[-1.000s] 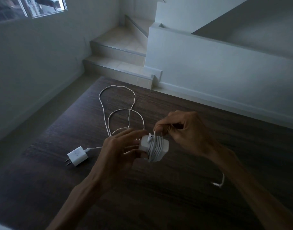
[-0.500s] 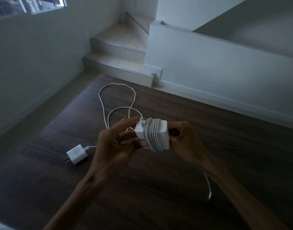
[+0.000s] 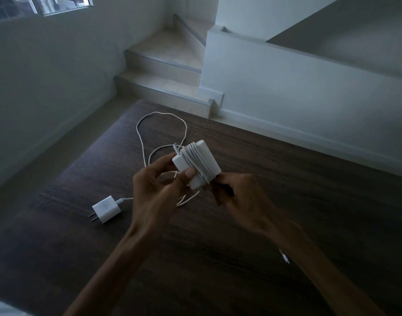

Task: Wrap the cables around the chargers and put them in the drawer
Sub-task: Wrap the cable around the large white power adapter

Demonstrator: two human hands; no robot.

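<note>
Left grip (image 3: 158, 185) pinches wrapped charger (image 3: 196, 164), right grip (image 3: 238, 197) clasps its cable, above bare table (image 3: 309, 201) midfield.

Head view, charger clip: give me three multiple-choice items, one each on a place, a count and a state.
1. Where does the small plug charger lie?
A. On the dark wooden table
B. On the stairs
C. In the right hand

2. How many chargers show?
A. One
B. Two
C. Four

3. What state is the large charger in?
A. Bare, lying flat
B. Cable wound round it, held in both hands
C. Plugged into a wall

Answers: 1 A, it rests on the table beside the left hand. 2 B, one held, one lying. 3 B, white coils cross it; the right hand holds its lower end.
</note>
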